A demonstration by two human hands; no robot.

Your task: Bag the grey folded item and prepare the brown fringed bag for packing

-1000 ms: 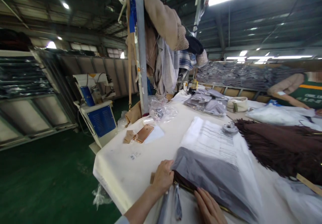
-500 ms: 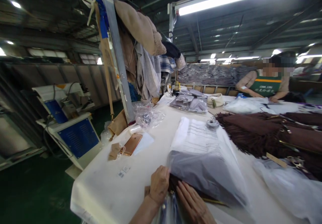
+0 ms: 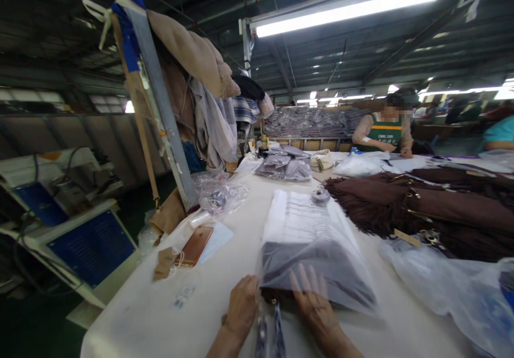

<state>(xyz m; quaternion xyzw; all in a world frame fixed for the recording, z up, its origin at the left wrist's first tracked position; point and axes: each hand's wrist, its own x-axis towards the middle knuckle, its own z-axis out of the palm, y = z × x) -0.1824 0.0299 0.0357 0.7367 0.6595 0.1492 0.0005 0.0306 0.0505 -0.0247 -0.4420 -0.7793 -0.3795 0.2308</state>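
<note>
One flat packet (image 3: 321, 259) in clear film lies on a white-covered table (image 3: 217, 267), right of a copper-backed phone (image 3: 195, 245). Its far part is white with rows of fine lines, its near part smooth grey, with dark brown showing at the near left corner, where two slim, shiny strips (image 3: 278, 331) trail toward the worker. The left hand (image 3: 243, 299), fingers curled, sits at that corner; whether it pinches the film cannot be told from here. The right hand (image 3: 313, 296) is open, fingers spread across the grey part, the packet reaching away beyond both hands. Well to the phone's right, past the packet, lie fringed brown goods (image 3: 401, 200).
</note>
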